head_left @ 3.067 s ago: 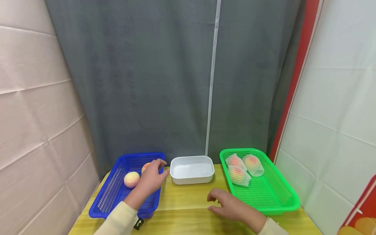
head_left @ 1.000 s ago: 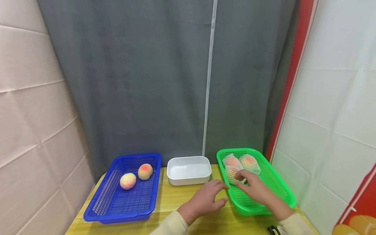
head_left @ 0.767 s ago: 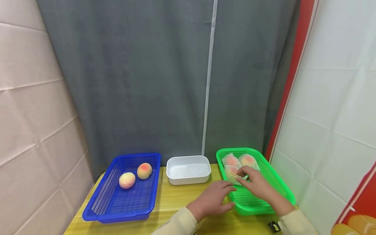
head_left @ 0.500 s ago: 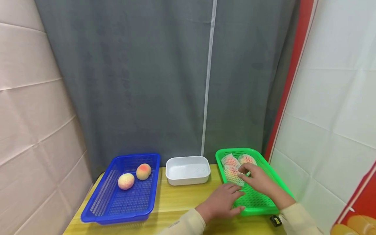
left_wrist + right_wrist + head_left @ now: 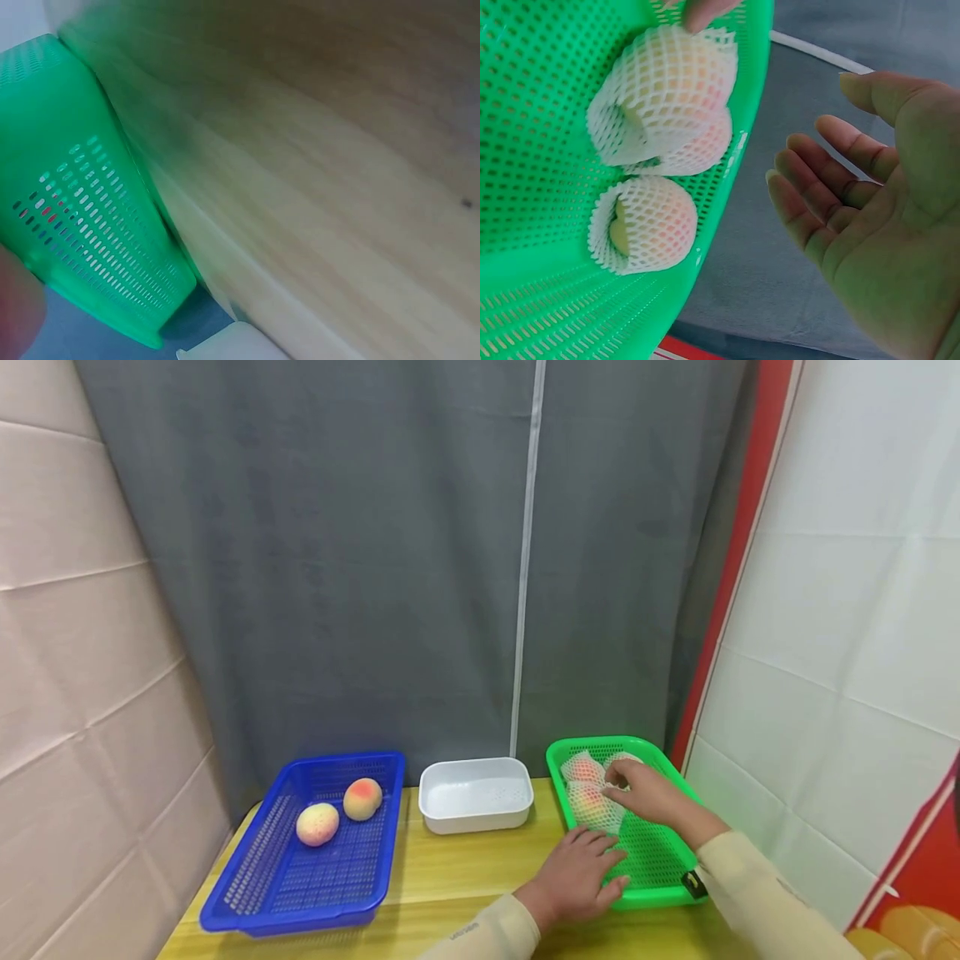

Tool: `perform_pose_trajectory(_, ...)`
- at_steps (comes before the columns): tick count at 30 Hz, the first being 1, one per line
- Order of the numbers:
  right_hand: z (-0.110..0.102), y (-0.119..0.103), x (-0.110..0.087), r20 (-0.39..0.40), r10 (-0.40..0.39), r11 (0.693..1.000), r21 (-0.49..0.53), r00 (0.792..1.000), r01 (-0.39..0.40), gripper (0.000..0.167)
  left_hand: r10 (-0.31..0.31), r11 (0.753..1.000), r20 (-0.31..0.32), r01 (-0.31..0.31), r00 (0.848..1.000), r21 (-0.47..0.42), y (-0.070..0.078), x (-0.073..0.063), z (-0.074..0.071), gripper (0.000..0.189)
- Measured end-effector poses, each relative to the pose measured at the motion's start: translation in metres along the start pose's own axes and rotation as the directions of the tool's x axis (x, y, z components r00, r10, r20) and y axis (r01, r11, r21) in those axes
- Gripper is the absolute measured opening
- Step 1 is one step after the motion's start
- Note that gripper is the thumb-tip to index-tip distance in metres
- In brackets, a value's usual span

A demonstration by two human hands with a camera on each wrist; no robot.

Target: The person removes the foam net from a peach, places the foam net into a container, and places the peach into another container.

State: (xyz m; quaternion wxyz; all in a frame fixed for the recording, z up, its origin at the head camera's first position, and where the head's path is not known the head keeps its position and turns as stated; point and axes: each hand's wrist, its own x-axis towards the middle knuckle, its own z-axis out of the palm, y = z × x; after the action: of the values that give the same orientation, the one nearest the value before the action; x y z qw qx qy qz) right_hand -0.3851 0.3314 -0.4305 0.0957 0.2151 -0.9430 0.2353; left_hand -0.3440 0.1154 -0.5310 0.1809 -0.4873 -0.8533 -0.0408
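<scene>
In the head view, the step in hand looked like a reach for the fruit in the green basket (image 5: 648, 860): the right hand (image 5: 647, 793) hung over it with fingers bent and, it seemed, nothing gripped, while the left hand (image 5: 576, 877) lay open at its near left rim. Three round, netted peaches sat clustered toward the far left corner: the nearest peach (image 5: 594, 810), another peach (image 5: 581, 768) behind it and a third peach (image 5: 622, 759) partly hidden by the hand. The next move probably called for thumb and fingers to close gently round one, since the soft sleeve might slip. On the grained wooden surface (image 5: 442, 868), a smooth white tub (image 5: 476, 814) with rounded corners stood between that basket and a blue basket (image 5: 217, 917) holding two velvety-looking bare peaches (image 5: 317, 824). In the left wrist view, the green wall was glossy plastic pierced by oval slots, with only a blurred bit of a hand at the edge. In the right wrist view, the palm showed relaxed fingers, clear of the springy white diamond mesh; other fingertips met that mesh or lay just above it, which could not be told.
</scene>
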Motion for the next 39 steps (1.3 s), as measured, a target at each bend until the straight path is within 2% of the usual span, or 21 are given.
perform_pose_trajectory(3, 0.003, 0.005, 0.006, 0.027, 0.010, 1.000, -0.019, 1.000, -0.009, 0.026, 0.000, 1.000, -0.012, 0.000, 1.000, 0.007, -0.001, -0.001, 0.000, 0.055)
perform_pose_trajectory(8, 0.009, 0.014, 0.019, 0.094, -0.016, 0.996, -0.083, 0.995, 0.024, 0.046, -0.010, 1.000, 0.009, 0.010, 1.000, 0.009, -0.002, 0.000, 0.004, 0.055)
perform_pose_trajectory(14, 0.020, 0.025, 0.031, 0.211, -0.027, 0.993, -0.106, 0.977, 0.050, 0.068, -0.015, 1.000, 0.023, 0.015, 1.000, 0.021, -0.003, 0.001, 0.010, 0.058)
perform_pose_trajectory(18, 0.030, 0.031, 0.037, 0.265, -0.043, 0.991, -0.113, 0.963, 0.075, 0.070, -0.017, 1.000, 0.035, 0.016, 0.999, 0.010, -0.002, 0.000, 0.009, 0.060)
perform_pose_trajectory(25, 0.047, 0.031, 0.042, 0.337, -0.027, 0.993, -0.101, 0.941, 0.064, 0.072, -0.019, 1.000, 0.029, 0.019, 0.999, 0.002, -0.001, -0.004, 0.005, 0.056)
perform_pose_trajectory(32, 0.060, 0.036, 0.042, 0.334, -0.073, 0.992, -0.077, 0.940, 0.105, 0.073, -0.018, 1.000, 0.032, 0.018, 0.999, 0.006, -0.002, -0.001, 0.006, 0.059)
perform_pose_trajectory(39, 0.067, 0.042, 0.040, 0.349, -0.078, 0.994, -0.051, 0.934, 0.101, 0.071, -0.009, 1.000, 0.047, 0.009, 0.999, 0.017, 0.000, 0.001, 0.006, 0.060)
